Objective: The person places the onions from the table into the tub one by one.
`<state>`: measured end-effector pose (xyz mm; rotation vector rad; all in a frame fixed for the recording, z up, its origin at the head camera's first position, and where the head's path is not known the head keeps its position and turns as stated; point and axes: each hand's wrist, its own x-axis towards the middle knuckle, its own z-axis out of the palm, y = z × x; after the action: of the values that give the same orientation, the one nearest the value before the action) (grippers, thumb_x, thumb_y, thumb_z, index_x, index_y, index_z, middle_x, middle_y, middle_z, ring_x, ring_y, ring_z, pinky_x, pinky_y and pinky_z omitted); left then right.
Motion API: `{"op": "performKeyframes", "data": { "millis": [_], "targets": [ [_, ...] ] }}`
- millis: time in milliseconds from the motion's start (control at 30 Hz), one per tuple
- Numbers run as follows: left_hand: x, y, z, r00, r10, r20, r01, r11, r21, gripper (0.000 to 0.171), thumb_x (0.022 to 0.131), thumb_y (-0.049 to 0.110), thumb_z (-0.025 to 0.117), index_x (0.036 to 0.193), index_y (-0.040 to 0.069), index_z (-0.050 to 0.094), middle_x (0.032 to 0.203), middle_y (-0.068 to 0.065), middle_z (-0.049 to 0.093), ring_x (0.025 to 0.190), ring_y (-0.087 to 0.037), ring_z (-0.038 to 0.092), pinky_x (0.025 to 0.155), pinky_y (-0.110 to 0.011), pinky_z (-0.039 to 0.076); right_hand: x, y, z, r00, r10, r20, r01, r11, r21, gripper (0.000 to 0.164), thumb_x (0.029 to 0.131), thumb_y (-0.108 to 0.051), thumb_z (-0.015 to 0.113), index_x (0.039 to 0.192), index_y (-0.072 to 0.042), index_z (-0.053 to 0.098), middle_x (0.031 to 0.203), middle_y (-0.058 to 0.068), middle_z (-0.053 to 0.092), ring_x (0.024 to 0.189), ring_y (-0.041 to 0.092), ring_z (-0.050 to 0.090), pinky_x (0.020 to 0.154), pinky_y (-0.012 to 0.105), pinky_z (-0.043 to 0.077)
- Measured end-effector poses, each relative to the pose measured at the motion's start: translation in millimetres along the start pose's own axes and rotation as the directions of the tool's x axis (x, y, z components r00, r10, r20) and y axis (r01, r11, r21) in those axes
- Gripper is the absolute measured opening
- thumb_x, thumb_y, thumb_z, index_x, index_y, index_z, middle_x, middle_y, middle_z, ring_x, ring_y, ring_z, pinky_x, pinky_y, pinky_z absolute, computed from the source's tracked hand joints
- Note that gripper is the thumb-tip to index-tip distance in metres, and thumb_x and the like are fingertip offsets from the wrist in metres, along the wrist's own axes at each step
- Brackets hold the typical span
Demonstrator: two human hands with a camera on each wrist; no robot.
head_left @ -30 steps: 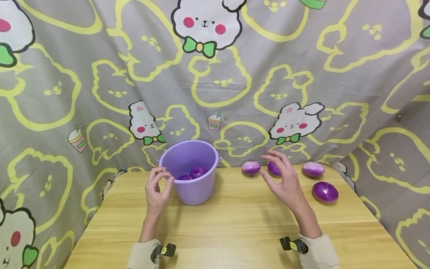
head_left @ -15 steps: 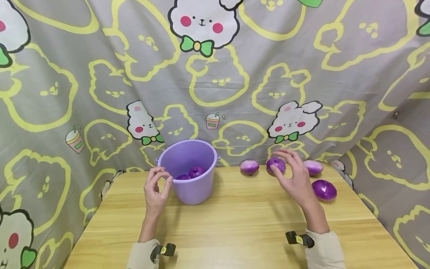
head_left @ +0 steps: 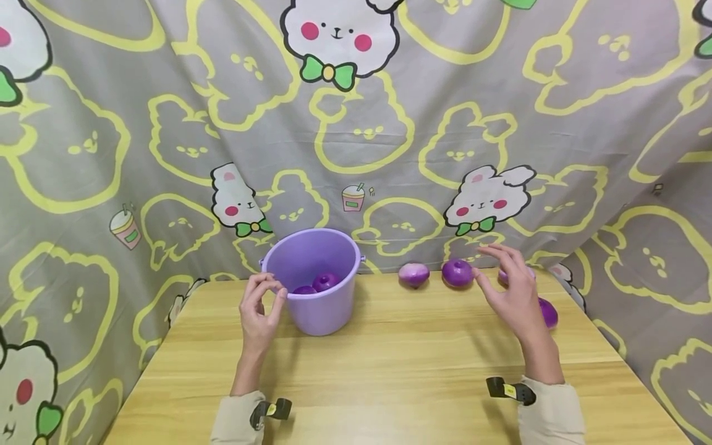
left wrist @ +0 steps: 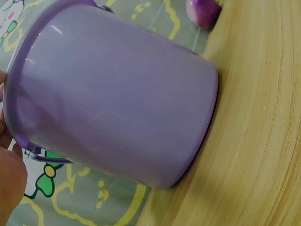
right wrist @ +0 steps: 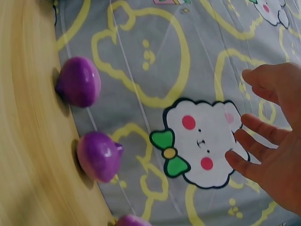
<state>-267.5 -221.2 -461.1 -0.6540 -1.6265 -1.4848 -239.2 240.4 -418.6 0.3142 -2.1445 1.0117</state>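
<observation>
A lilac bucket (head_left: 322, 315) stands upright on the table with two purple onions (head_left: 326, 282) visible inside. My left hand (head_left: 259, 312) pinches its near left rim between thumb and fingers; the left wrist view shows the bucket's outer wall (left wrist: 117, 94) close up. Over the right side, my right hand (head_left: 514, 300) hovers with fingers spread and nothing held. Along the table's back edge lie a pale-topped onion (head_left: 414, 275) and a darker onion (head_left: 457, 273). Behind the right hand, another onion (head_left: 503, 277) and a deep purple onion (head_left: 549, 313) are partly hidden.
A grey curtain (head_left: 367, 148) with yellow outlines and white cartoon animals hangs behind and beside the wooden table (head_left: 389, 371). The bucket's handle (left wrist: 51, 160) hangs down at its side.
My right hand has moved right, from in front of the darker onion toward the rightmost onions, uncovering the darker one. The left hand stays at the bucket's rim.
</observation>
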Motion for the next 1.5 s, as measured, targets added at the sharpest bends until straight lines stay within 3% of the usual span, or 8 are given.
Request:
{"op": "performKeyframes", "data": {
  "millis": [67,100,400,700,967,1167,1500],
  "targets": [
    [1.6,-0.1,1.1,1.0,-0.001,-0.001,0.001,1.0,-0.003,0.011,0.082,-0.021,0.066,0.09,-0.014,0.066,0.105,-0.033,0.052,0.104,-0.026,0.054,0.101,-0.025,0.049,0.5,3.9,-4.6,1.0,0.01,0.002,-0.01,1.0,0.002,0.046,0.087,-0.003,0.079,0.131,-0.009,0.067,0.14,0.018,0.055,0.125,0.042,0.051,0.107,0.066,0.033],
    [2.5,0.1,1.8,1.0,-0.002,0.0,0.002,1.0,-0.004,0.01,0.082,-0.021,0.066,0.09,-0.014,0.067,0.104,-0.034,0.052,0.105,-0.027,0.054,0.103,-0.026,0.049,0.7,5.1,-7.4,1.0,0.02,0.006,-0.02,1.0,-0.003,0.045,0.087,-0.004,0.079,0.131,-0.01,0.067,0.14,0.018,0.055,0.128,0.043,0.05,0.106,0.067,0.036],
    [2.8,-2.3,5.1,1.0,0.007,-0.004,-0.007,1.0,-0.011,0.01,0.08,-0.022,0.065,0.088,-0.016,0.065,0.103,-0.035,0.051,0.104,-0.034,0.053,0.105,-0.028,0.047,0.4,16.7,-25.5,0.994,0.11,0.022,-0.107,0.99,-0.093,0.042,0.092,-0.014,0.076,0.132,-0.01,0.066,0.141,0.018,0.053,0.126,0.044,0.05,0.099,0.067,0.041],
    [1.4,2.3,2.0,1.0,-0.017,-0.022,0.016,1.0,-0.016,0.009,0.081,-0.02,0.066,0.089,-0.015,0.065,0.104,-0.036,0.05,0.108,-0.023,0.055,0.104,-0.027,0.048,1.2,29.4,-33.5,0.99,0.142,0.021,-0.139,0.982,-0.125,0.041,0.092,-0.016,0.076,0.131,-0.008,0.066,0.138,0.023,0.053,0.126,0.048,0.048,0.096,0.071,0.036],
    [1.3,0.8,0.1,1.0,-0.011,-0.016,0.01,1.0,-0.015,0.01,0.081,-0.021,0.066,0.089,-0.015,0.066,0.104,-0.034,0.052,0.107,-0.023,0.055,0.105,-0.028,0.047,-5.5,39.8,-42.1,0.988,0.154,0.007,-0.151,0.975,-0.162,0.04,0.092,-0.013,0.076,0.13,-0.007,0.066,0.135,0.023,0.055,0.121,0.041,0.05,0.085,0.041,0.039],
    [3.8,1.2,-0.2,1.0,-0.009,-0.008,0.009,1.0,-0.014,0.007,0.081,-0.019,0.066,0.087,-0.016,0.065,0.103,-0.032,0.052,0.106,-0.029,0.054,0.108,-0.03,0.045,-11.8,44.7,-48.3,0.979,0.2,0.028,-0.19,0.961,-0.2,0.04,0.094,-0.017,0.074,0.13,-0.005,0.064,0.137,0.024,0.054,0.123,0.043,0.048,0.084,0.049,0.04],
    [-0.4,-0.4,-3.2,1.0,-0.024,-0.013,0.024,1.0,-0.017,0.01,0.08,-0.021,0.065,0.087,-0.014,0.065,0.101,-0.031,0.053,0.109,-0.023,0.054,0.11,-0.032,0.044,-23.8,57.8,-54.4,0.973,0.223,0.053,-0.208,0.956,-0.205,0.045,0.094,-0.018,0.072,0.132,0.001,0.06,0.131,0.028,0.052,0.117,0.051,0.05,0.088,0.069,0.037]
  ]
}}
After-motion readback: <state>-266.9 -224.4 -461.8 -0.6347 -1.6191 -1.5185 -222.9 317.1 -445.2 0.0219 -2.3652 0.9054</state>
